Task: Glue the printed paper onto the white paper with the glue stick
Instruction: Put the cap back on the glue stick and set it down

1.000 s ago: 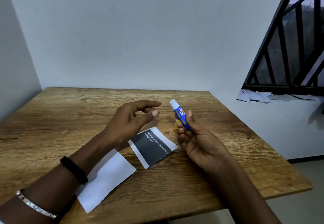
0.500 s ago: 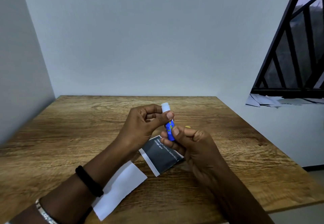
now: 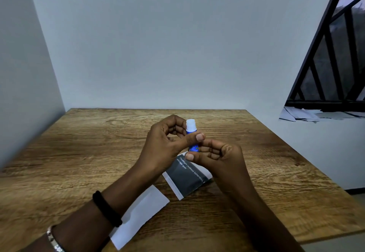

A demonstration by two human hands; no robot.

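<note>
Blue glue stick (image 3: 192,133) upright, gripped by left hand (image 3: 167,147) and right hand (image 3: 219,157)

Wooden table (image 3: 83,153) set in a corner w/ plain pale walls (image 3: 167,44) behind & at left. Right: dark-barred window (image 3: 335,64), loose papers (image 3: 300,114) on its sill. Dim, even light.

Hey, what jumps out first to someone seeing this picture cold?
Both hands meet mid-table, the left hand and right hand gripping an upright blue glue stick. Just beneath them lies the dark printed paper, with the white paper nearer, left.
</note>
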